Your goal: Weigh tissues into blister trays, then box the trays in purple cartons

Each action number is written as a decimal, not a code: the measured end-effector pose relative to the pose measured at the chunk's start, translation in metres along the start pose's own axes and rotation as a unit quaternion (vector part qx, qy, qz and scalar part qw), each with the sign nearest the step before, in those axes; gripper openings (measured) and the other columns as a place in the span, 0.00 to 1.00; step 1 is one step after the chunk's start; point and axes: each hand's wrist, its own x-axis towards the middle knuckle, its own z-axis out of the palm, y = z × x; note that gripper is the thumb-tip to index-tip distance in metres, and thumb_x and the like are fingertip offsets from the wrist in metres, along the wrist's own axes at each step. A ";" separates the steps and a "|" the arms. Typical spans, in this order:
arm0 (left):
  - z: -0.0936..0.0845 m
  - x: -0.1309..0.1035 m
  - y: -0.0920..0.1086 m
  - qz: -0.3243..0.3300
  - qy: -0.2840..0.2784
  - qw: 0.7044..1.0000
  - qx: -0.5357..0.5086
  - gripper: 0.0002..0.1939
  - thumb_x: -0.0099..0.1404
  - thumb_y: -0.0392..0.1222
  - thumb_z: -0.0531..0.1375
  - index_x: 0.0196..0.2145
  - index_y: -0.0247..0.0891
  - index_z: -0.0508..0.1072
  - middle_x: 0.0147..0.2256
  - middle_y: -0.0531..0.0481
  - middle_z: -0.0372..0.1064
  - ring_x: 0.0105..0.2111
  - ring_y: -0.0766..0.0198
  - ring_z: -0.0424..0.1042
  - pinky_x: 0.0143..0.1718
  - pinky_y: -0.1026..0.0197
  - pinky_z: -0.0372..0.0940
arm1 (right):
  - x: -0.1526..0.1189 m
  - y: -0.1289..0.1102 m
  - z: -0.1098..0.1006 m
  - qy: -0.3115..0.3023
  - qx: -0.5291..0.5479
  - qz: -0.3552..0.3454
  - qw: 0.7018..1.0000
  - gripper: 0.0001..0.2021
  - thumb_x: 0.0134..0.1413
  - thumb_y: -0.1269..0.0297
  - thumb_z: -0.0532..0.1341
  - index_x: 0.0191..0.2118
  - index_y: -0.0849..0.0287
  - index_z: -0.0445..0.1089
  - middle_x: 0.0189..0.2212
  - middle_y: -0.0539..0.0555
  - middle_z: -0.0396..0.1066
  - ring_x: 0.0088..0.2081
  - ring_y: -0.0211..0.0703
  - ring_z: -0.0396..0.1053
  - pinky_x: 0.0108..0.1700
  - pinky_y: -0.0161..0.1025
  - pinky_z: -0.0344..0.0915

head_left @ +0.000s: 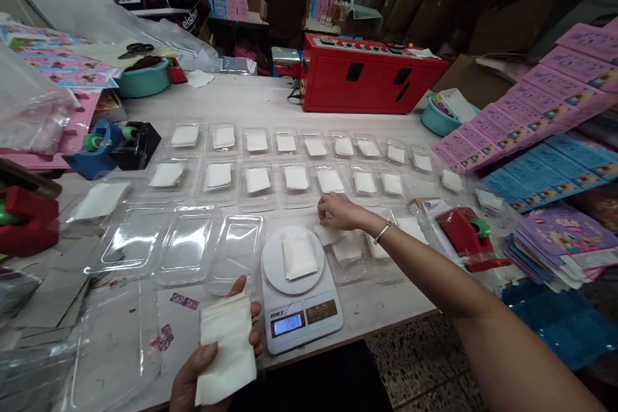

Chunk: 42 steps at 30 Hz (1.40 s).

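Stack of white sheets (226,351), lower centre, gripped by the left hand's (189,373) fingers. Digital scale (309,333), centre, bearing white folded sheets (300,256). Right hand (340,212), right of centre: fingers curled, hold unclear. Red machine (362,80), upper centre, on worktop (255,95).

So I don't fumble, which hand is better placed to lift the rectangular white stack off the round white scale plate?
Probably the right hand: it is close to the round white scale plate, while the left hand grips a thick white rectangular stack. Whether the right hand holds anything is unclear.
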 end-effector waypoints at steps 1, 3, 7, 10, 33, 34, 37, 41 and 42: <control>0.001 0.001 0.000 -0.002 -0.003 1.000 0.003 0.42 0.47 0.41 0.69 0.61 0.48 0.66 0.42 0.43 0.73 0.34 0.58 0.70 0.39 0.55 0.71 | -0.005 0.000 -0.005 0.011 0.005 0.007 1.000 0.07 0.53 0.73 0.63 0.26 0.56 0.72 0.38 0.55 0.73 0.45 0.50 0.69 0.51 0.50 0.63; 0.006 0.003 -0.001 -0.001 -0.008 1.000 0.012 0.44 0.47 0.41 0.69 0.62 0.50 0.64 0.41 0.45 0.73 0.34 0.58 0.70 0.39 0.54 0.71 | -0.020 0.000 -0.018 0.040 0.014 0.024 0.999 0.06 0.56 0.72 0.60 0.29 0.57 0.71 0.39 0.56 0.72 0.46 0.51 0.69 0.50 0.50 0.64; 0.023 0.014 -0.010 0.043 -0.031 0.997 0.049 0.45 0.50 0.40 0.69 0.64 0.53 0.61 0.46 0.46 0.74 0.37 0.56 0.73 0.41 0.55 0.72 | -0.066 -0.015 -0.040 0.154 0.140 0.030 0.978 0.07 0.61 0.64 0.58 0.31 0.56 0.68 0.45 0.57 0.72 0.50 0.50 0.69 0.51 0.49 0.66; 0.039 0.029 -0.026 0.067 -0.081 0.993 0.053 0.47 0.50 0.42 0.72 0.65 0.52 0.59 0.47 0.46 0.74 0.39 0.56 0.74 0.42 0.56 0.71 | -0.101 -0.044 -0.033 0.222 0.348 0.029 0.910 0.09 0.60 0.60 0.58 0.30 0.56 0.66 0.48 0.58 0.73 0.48 0.50 0.72 0.47 0.46 0.69; 0.020 0.017 -0.061 0.010 -0.097 0.995 -0.006 0.49 0.48 0.35 0.66 0.67 0.51 0.57 0.50 0.47 0.74 0.40 0.55 0.75 0.45 0.54 0.70 | -0.137 -0.141 0.079 0.338 0.399 0.118 0.844 0.12 0.65 0.56 0.57 0.51 0.51 0.65 0.51 0.57 0.70 0.54 0.51 0.68 0.54 0.49 0.68; 0.012 0.012 -0.050 0.015 -0.093 0.996 -0.004 0.48 0.49 0.34 0.65 0.66 0.51 0.57 0.48 0.47 0.75 0.39 0.57 0.75 0.43 0.56 0.71 | -0.133 -0.128 0.071 0.345 0.352 0.111 0.863 0.14 0.65 0.56 0.57 0.54 0.51 0.64 0.49 0.57 0.70 0.52 0.51 0.69 0.54 0.50 0.68; -0.016 -0.003 -0.014 0.030 -0.100 0.994 -0.010 0.46 0.47 0.35 0.65 0.65 0.48 0.60 0.45 0.46 0.76 0.34 0.62 0.72 0.37 0.60 0.70 | -0.111 -0.088 0.047 0.273 0.145 0.077 0.948 0.17 0.63 0.59 0.58 0.55 0.55 0.65 0.48 0.61 0.70 0.50 0.57 0.69 0.52 0.55 0.68; -0.035 -0.019 0.011 0.100 -0.094 0.990 -0.002 0.43 0.45 0.37 0.67 0.61 0.43 0.66 0.52 0.41 0.74 0.29 0.66 0.67 0.34 0.60 0.71 | -0.070 -0.060 0.024 0.122 -0.002 0.023 0.992 0.22 0.61 0.64 0.60 0.60 0.57 0.63 0.51 0.62 0.69 0.50 0.58 0.69 0.49 0.54 0.68; -0.035 -0.020 0.011 0.105 -0.099 0.990 0.001 0.41 0.46 0.38 0.67 0.60 0.41 0.67 0.53 0.40 0.74 0.29 0.67 0.67 0.34 0.60 0.71 | -0.060 -0.058 0.020 0.100 -0.010 0.017 0.995 0.22 0.61 0.64 0.60 0.61 0.56 0.63 0.51 0.62 0.69 0.50 0.57 0.69 0.48 0.52 0.69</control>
